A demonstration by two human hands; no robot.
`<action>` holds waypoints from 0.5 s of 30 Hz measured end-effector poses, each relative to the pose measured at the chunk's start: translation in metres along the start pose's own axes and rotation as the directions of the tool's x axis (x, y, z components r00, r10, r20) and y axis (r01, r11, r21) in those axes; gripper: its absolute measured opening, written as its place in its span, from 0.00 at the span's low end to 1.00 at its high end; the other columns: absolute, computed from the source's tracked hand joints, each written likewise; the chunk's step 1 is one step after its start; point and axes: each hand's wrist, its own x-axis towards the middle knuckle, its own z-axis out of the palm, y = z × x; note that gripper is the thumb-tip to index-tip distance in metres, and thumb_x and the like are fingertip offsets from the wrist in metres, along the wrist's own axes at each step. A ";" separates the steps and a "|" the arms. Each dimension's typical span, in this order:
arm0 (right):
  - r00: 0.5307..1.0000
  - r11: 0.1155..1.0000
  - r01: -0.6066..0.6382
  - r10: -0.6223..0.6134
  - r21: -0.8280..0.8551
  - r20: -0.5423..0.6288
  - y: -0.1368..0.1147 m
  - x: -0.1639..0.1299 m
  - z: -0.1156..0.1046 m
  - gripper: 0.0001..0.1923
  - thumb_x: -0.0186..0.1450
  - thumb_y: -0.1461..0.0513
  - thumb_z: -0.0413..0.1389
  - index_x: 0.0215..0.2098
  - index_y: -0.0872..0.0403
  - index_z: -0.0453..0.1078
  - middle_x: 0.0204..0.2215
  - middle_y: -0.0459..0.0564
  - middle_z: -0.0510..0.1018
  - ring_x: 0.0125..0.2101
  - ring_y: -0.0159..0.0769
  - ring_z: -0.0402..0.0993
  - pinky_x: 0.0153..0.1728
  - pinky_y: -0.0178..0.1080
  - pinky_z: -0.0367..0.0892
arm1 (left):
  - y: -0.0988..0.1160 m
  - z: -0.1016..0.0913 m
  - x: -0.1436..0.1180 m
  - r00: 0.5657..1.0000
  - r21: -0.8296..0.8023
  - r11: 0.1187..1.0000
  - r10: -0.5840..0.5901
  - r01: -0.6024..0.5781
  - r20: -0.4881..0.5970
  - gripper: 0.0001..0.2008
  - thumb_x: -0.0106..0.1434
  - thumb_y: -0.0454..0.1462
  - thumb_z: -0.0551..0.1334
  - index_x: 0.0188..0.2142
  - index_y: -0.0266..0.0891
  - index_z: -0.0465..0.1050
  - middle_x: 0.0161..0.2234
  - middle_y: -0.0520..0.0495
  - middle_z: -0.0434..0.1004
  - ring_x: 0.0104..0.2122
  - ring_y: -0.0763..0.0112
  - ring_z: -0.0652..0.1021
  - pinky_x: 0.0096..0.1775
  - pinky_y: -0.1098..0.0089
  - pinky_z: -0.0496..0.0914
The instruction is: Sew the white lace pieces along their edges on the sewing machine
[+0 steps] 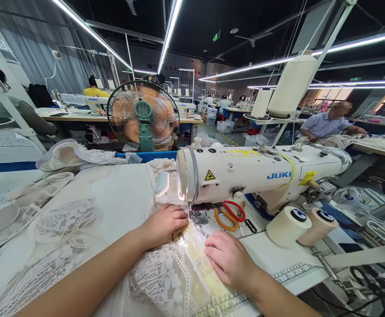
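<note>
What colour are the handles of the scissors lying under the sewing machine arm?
One handle is red, the other orange, on the scissors; the head view shows them.

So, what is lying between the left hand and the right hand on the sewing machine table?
In the head view, a strip of pale yellow fabric lies between the left hand and the right hand, joined to white lace, running toward the needle.

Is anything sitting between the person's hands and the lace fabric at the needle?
Nothing visible. The left hand and right hand both rest directly on the lace fabric, just in front of the sewing machine. The scissors lie behind, off the fabric.
</note>
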 end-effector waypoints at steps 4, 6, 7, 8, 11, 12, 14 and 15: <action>1.000 1.000 -0.001 0.001 -0.009 -0.002 0.001 -0.001 0.001 0.09 0.58 0.70 0.47 0.31 0.55 0.68 0.32 0.51 0.73 0.32 0.38 0.63 0.31 0.40 0.64 | -0.005 -0.001 0.001 0.999 0.026 0.999 -0.044 0.043 0.015 0.23 0.56 0.24 0.55 0.48 0.41 0.71 0.51 0.44 0.73 0.51 0.55 0.70 0.52 0.54 0.61; 1.000 1.000 -0.002 0.002 -0.017 0.002 0.000 -0.001 0.001 0.09 0.58 0.69 0.47 0.31 0.55 0.68 0.32 0.51 0.73 0.32 0.38 0.64 0.32 0.40 0.64 | -0.007 -0.002 0.000 0.999 0.043 0.998 -0.053 0.052 0.008 0.23 0.55 0.24 0.55 0.48 0.42 0.71 0.50 0.44 0.74 0.51 0.55 0.70 0.52 0.54 0.62; 1.000 1.000 -0.001 0.001 -0.019 0.000 0.000 -0.001 0.001 0.09 0.58 0.69 0.47 0.31 0.54 0.68 0.32 0.51 0.73 0.32 0.38 0.64 0.32 0.40 0.64 | -0.008 -0.003 0.000 0.999 0.051 0.997 -0.051 0.051 0.000 0.22 0.56 0.24 0.55 0.48 0.42 0.72 0.50 0.43 0.74 0.51 0.55 0.70 0.52 0.54 0.62; 1.000 1.000 -0.001 0.001 -0.016 -0.006 0.000 -0.001 0.001 0.09 0.59 0.69 0.47 0.31 0.54 0.68 0.32 0.51 0.73 0.32 0.38 0.64 0.32 0.40 0.64 | -0.008 -0.004 -0.001 0.999 0.058 0.997 -0.047 0.048 -0.013 0.22 0.56 0.25 0.55 0.47 0.42 0.72 0.49 0.43 0.74 0.51 0.55 0.70 0.51 0.54 0.62; 0.999 1.000 -0.003 0.005 0.028 -0.051 -0.001 0.001 -0.001 0.09 0.60 0.69 0.47 0.32 0.55 0.68 0.31 0.51 0.74 0.32 0.38 0.64 0.32 0.39 0.65 | -0.001 -0.011 -0.004 0.993 0.068 0.996 -0.059 0.066 -0.101 0.16 0.60 0.28 0.53 0.43 0.39 0.74 0.47 0.40 0.75 0.48 0.53 0.71 0.48 0.54 0.64; 0.998 0.998 -0.010 0.014 0.054 -0.068 -0.001 0.002 -0.002 0.09 0.61 0.69 0.47 0.33 0.55 0.68 0.31 0.51 0.74 0.32 0.38 0.64 0.32 0.39 0.65 | 0.005 -0.014 -0.005 0.990 0.055 0.995 -0.073 0.080 -0.120 0.14 0.61 0.29 0.52 0.40 0.38 0.75 0.45 0.40 0.75 0.45 0.53 0.72 0.46 0.55 0.65; 0.995 0.994 -0.039 0.048 0.106 -0.086 -0.002 0.004 -0.006 0.10 0.63 0.68 0.46 0.33 0.55 0.68 0.31 0.50 0.74 0.31 0.37 0.65 0.32 0.39 0.65 | 0.018 -0.020 -0.006 0.992 -0.032 0.994 -0.102 0.100 -0.072 0.11 0.60 0.31 0.53 0.34 0.38 0.74 0.39 0.40 0.75 0.40 0.56 0.73 0.40 0.59 0.67; 0.994 0.990 -0.060 0.071 0.126 -0.084 -0.003 0.004 -0.008 0.10 0.63 0.68 0.46 0.33 0.54 0.68 0.31 0.50 0.74 0.31 0.37 0.66 0.32 0.39 0.66 | 0.025 -0.022 -0.006 0.994 -0.091 0.990 -0.110 0.108 -0.017 0.08 0.58 0.32 0.55 0.32 0.38 0.73 0.36 0.42 0.74 0.37 0.57 0.73 0.38 0.61 0.67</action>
